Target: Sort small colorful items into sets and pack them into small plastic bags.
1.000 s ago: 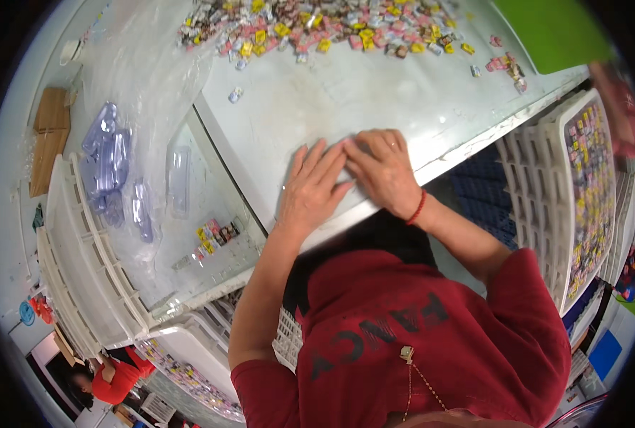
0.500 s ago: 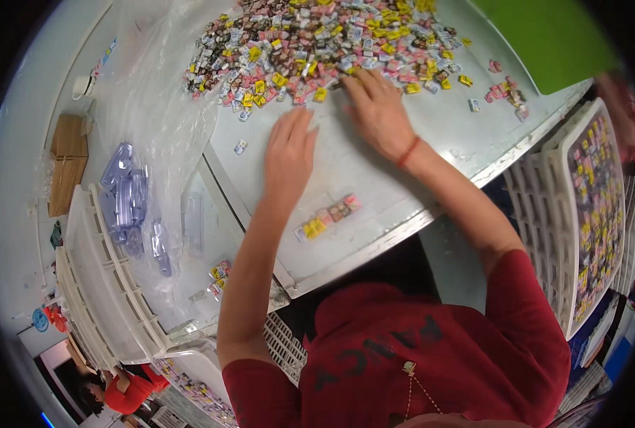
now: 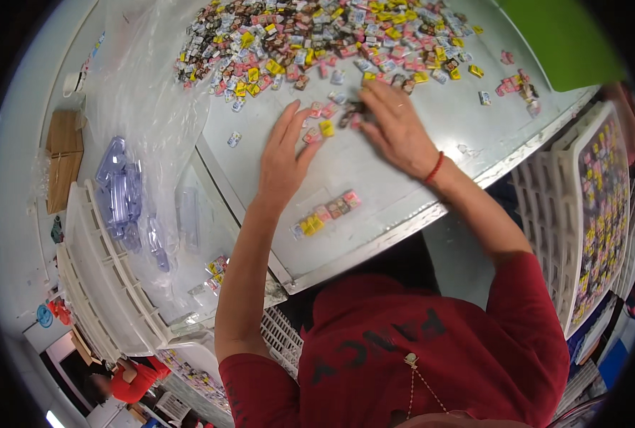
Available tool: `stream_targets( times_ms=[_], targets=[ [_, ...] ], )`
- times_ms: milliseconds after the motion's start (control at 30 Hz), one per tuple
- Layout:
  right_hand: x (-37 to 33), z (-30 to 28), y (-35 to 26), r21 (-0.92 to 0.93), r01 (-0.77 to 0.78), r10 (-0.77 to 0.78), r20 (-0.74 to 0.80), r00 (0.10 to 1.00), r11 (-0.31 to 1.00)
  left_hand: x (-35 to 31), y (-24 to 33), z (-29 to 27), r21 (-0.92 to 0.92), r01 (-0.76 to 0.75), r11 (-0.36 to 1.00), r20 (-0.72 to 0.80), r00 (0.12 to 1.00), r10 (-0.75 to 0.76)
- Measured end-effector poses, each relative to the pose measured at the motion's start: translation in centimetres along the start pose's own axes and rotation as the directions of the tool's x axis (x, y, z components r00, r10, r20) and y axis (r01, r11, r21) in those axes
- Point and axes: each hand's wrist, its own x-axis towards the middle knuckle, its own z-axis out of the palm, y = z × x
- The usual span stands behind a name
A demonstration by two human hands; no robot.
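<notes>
A heap of small, brightly wrapped pieces, pink, yellow, white and dark brown, is spread over the far part of the table. Several have come away from it and lie between my hands, among them a yellow piece and some dark brown pieces. My left hand rests beside the pink ones, thumb and fingers apart. On the other side my right hand reaches down with spread, bent fingers next to the dark pieces. Nearer me, a clear narrow holder carries a short row of pieces.
Clear plastic sheeting and a pile of clear plastic holders lie to the left. Stacked white trays flank me, with a filled white tray at right. A green board covers the far right corner. Another person is at lower left.
Several pieces have been drawn out of the heap toward me and now lie between my hands. My right hand has shifted slightly right and nearer; the left hand's fingers have spread.
</notes>
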Motion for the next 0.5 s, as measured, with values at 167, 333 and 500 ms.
stream_targets(
  times_ms=[167,333,500],
  targets=[
    [0.0,-1.3,1.8,-0.124,-0.001,-0.008,-0.072,0.997,0.992,-0.3,-0.9,-0.7,0.038,-0.063,0.997,0.058,0.997,0.060],
    [-0.3,-1.4,-1.0,-0.087,0.025,-0.034,-0.097,0.995,0.996,-1.1,-0.8,-0.3,0.026,-0.001,1.000,-0.033,0.999,0.002],
    [-0.2,0.3,-2.5,-0.120,0.025,-0.031,-0.052,0.998,0.992,-1.7,-0.4,-0.7,0.072,-0.016,0.997,0.025,1.000,0.014]
  ],
)
